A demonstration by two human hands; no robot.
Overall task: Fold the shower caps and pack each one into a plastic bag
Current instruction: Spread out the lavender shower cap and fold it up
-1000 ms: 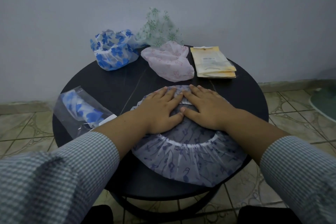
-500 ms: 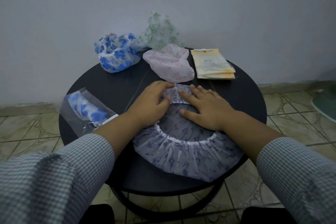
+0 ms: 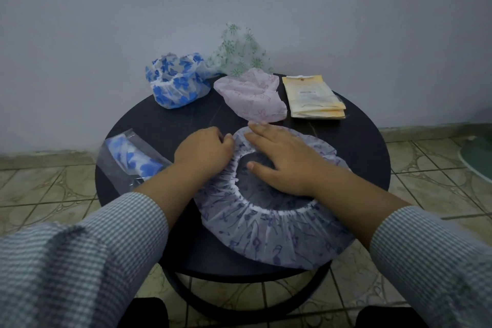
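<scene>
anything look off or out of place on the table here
Mostly tidy. The purple shower cap overhangs the round table's near edge, and the bagged blue cap juts past the left rim. Nothing looks torn or spilled.

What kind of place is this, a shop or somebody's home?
Most likely a room in a home: a small round black table stands against a plain painted wall on a patterned tile floor, with no shop fittings in view.

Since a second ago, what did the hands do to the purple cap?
The cap went from pressed flat to open, its ring showing. The left hand slid left and now pinches the rim; the right hand lies flat inside. The other caps, the packed bag and the table stayed put.
</scene>
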